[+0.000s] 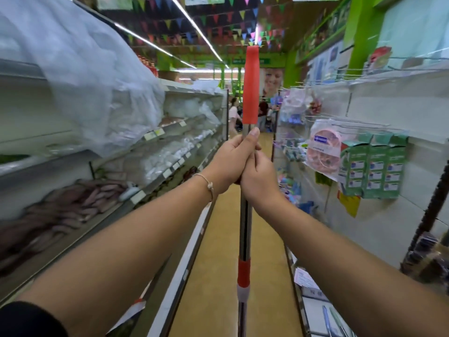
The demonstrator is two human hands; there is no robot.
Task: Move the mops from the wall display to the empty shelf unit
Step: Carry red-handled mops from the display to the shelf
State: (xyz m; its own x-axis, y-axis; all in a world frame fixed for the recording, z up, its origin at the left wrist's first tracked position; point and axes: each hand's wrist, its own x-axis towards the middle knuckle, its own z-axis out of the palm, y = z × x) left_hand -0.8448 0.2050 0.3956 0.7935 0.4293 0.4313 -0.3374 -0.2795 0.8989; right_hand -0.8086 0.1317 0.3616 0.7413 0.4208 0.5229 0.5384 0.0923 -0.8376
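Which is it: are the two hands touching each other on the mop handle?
Touching. The head view shows the left hand and right hand pressed together, both gripping the mop handle below its red grip.

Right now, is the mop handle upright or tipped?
Upright. The mop handle runs straight up the picture, red end on top; left hand and right hand hold it.

A shop aisle: stocked shelves [170, 132] with price tags [153, 134], packaged goods on wall hooks [374, 164], bunting [218, 18] overhead
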